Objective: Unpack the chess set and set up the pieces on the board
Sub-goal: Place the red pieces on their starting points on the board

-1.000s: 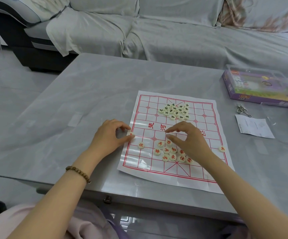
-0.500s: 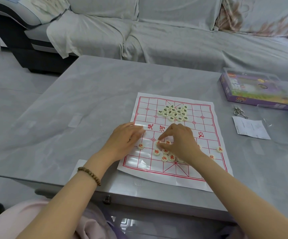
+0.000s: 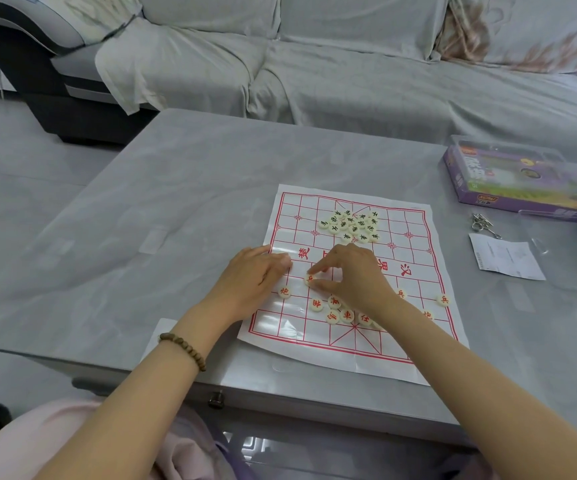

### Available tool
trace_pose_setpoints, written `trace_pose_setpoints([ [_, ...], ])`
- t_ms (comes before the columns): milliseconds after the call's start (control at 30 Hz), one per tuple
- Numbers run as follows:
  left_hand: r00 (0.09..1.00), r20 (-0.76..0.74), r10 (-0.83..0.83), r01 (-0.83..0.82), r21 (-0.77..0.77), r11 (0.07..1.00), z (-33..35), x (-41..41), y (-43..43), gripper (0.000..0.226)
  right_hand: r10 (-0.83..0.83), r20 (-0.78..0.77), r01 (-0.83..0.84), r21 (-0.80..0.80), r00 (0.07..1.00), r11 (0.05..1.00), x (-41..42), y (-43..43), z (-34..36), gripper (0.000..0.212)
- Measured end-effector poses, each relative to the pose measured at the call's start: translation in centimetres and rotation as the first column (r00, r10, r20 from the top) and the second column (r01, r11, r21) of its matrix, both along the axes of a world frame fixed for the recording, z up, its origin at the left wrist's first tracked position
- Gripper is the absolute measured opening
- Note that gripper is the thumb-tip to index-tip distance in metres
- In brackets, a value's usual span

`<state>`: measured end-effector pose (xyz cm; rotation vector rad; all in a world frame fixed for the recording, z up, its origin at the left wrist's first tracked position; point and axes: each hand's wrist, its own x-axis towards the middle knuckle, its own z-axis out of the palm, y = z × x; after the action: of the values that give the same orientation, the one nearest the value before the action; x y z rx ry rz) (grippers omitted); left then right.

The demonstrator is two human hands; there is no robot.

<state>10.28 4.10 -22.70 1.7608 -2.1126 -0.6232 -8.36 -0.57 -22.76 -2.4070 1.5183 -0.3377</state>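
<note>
Inspected at the grey table (image 3: pixel 211 202). Found spread flat beneath both hands: the paper board (image 3: pixel 415 341), red grid uppermost. Noted well to the right of the grip, off the board: a purple box (image 3: pixel 508 181), a printed slip (image 3: pixel 505 258) and a bunch of metal rings (image 3: pixel 481 225).

Found just left of the grip: the left hand (image 3: pixel 252 275), fingers laid straight on the board's left margin, holding nothing, apparently pinning the sheet. Found at the grip itself: the right hand (image 3: pixel 356 275), thumb and forefinger narrowed onto a red soldier piece (image 3: pixel 309 279) close to the river row. Unable to tell whether already seated on the sheet or just clear of it.

Recorded beyond the grip, on the far half: black-lettered pieces (image 3: pixel 351 225), heaped and unsorted. Recorded just behind the grip, toward the wearer: remaining red pieces (image 3: pixel 340 311), loosely clustered and unplaced. Recorded to the left of the grip: a red cannon (image 3: pixel 284 292). Recorded well to the right: another soldier (image 3: pixel 443 299) near the right border, seemingly on station.

Judged: unpacking finished, placing of the red side in hand, soldier row part filled. Required next: seat the held disc squarely on its crossing, release without dragging the thin sheet, then reach back to the cluster.
</note>
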Motion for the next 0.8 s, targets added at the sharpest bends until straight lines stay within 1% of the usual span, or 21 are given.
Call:
trace_pose_setpoints([
  [233,1.000,-0.011,0.008,-0.009,-0.027,1.000,-0.4,0.0,-0.1,0.044,-0.007,0.043,0.006,0.027,0.999,1.000,-0.1,-0.3,-0.7,0.022],
  [333,1.000,-0.006,0.014,-0.015,-0.032,0.999,-0.3,-0.1,-0.2,0.044,0.007,0.051,-0.010,0.059,0.999,0.998,-0.2,-0.2,-0.5,0.025],
  [400,1.000,0.011,0.003,-0.003,-0.027,1.000,-0.3,-0.2,-0.2,0.044,-0.020,0.142,0.005,0.099,0.990,0.995,-0.8,-0.1,0.1,0.028],
  [500,0.999,0.039,-0.032,0.034,-0.048,0.998,0.0,-0.8,-0.1,0.043,-0.121,0.350,0.087,0.111,0.929,0.990,-2.7,0.3,1.6,0.020],
  [567,0.998,0.047,-0.048,0.051,-0.084,0.995,0.2,-1.2,0.0,0.039,-0.158,0.401,0.134,0.087,0.902,0.987,-4.7,1.0,2.4,0.014],
  [667,0.994,0.050,-0.094,0.100,-0.135,0.986,0.3,-2.1,0.6,0.035,-0.151,0.360,0.129,0.086,0.921,0.988,-7.4,2.6,2.5,0.009],
  [800,0.984,0.089,-0.153,0.164,-0.127,0.978,0.0,-3.3,1.3,0.037,-0.101,0.258,0.057,0.172,0.961,0.983,-8.8,4.4,1.4,0.010],
])
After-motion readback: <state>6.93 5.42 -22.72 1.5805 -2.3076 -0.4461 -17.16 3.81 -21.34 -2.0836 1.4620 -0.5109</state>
